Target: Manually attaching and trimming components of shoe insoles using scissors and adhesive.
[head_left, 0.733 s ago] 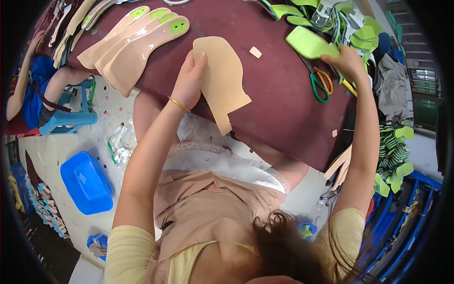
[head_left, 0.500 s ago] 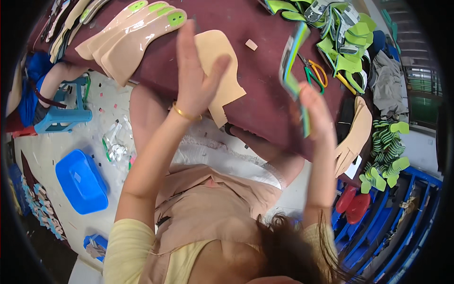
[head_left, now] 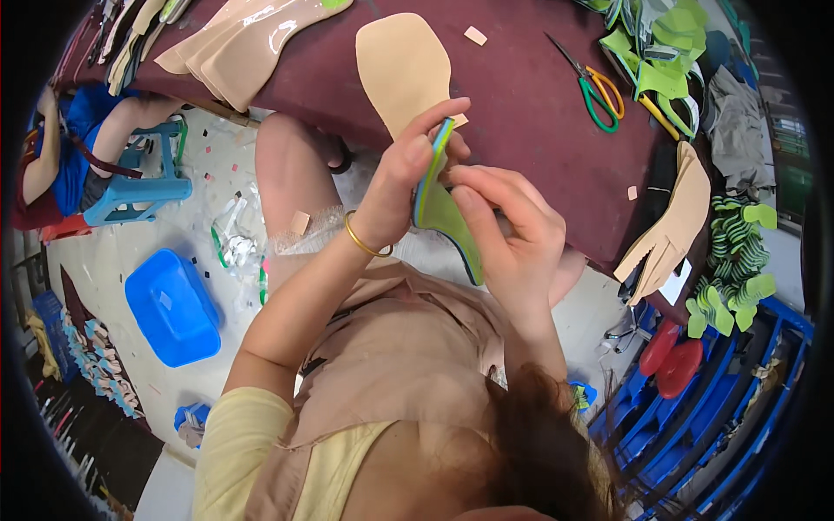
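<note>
Both hands hold a green shoe insole (head_left: 449,221) with a blue edge, raised close to me above my lap. My left hand (head_left: 408,178) pinches its upper end between thumb and fingers. My right hand (head_left: 512,230) grips its right side. Just beyond the hands, a tan insole-shaped sheet (head_left: 404,65) lies flat on the maroon table (head_left: 530,113).
Tan insole cutouts (head_left: 243,43) are stacked at the table's far left. Green-handled scissors (head_left: 595,87) and green insoles (head_left: 660,61) lie at the right, more tan pieces (head_left: 673,221) hang off the edge. A blue tub (head_left: 172,306) sits on the floor; another person (head_left: 78,148) sits at left.
My right hand has brought the green insole from the table's right side in toward me. My left hand left the tan sheet and has joined it on the insole.
</note>
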